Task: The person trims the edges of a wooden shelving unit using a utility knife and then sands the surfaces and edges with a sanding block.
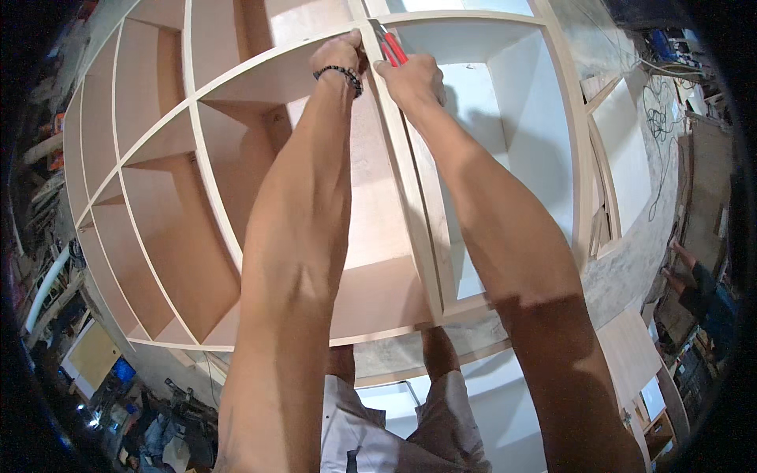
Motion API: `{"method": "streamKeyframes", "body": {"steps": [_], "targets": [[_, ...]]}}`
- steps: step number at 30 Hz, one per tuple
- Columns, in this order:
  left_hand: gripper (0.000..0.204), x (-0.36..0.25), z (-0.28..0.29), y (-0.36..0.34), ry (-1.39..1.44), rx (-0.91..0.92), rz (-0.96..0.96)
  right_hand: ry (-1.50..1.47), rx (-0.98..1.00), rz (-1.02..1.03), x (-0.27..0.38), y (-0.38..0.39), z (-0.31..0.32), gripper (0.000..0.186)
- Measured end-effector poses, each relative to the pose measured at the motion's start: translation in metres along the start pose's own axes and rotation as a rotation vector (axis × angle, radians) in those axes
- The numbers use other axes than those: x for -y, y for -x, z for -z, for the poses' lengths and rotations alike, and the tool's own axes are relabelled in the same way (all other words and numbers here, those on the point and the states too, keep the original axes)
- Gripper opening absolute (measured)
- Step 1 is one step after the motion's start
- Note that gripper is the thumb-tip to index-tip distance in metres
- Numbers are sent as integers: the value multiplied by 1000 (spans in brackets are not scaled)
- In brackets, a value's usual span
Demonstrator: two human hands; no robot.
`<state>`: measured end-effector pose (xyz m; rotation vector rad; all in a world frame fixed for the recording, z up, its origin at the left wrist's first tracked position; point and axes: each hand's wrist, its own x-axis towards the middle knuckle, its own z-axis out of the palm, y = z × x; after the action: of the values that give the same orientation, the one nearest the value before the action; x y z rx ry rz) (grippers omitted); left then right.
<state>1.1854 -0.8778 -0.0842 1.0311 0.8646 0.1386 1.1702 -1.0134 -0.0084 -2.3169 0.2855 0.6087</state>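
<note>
Both my arms reach forward over a large wooden shelf unit that has several open compartments. My right hand is closed around red-handled pliers. Their metal head lies at the top of the pale upright divider, near its joint with a cross rail. Just left of that divider is my left hand, with a dark beaded bracelet on the wrist. Its fingers are curled up against the frame's edge, and whatever they may hold is hidden.
To the right of the divider, a compartment is lined in white. Wood strips and a white panel lie beyond it, with a tangled cable on the concrete floor. Another person's legs show at far right. Clutter fills the lower left.
</note>
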Motion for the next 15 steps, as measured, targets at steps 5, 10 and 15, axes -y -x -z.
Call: {"method": "streamKeyframes", "body": {"steps": [5, 10, 15], "targets": [[13, 13, 57, 51, 0, -109, 10, 93, -109, 68, 13, -8, -12, 52], [31, 71, 158, 210, -375, -128, -95, 281, -324, 128, 32, -19, -38, 47], [14, 54, 228, 409, -469, 3, -75, 378, -496, 405, 36, -19, -47, 35]]}}
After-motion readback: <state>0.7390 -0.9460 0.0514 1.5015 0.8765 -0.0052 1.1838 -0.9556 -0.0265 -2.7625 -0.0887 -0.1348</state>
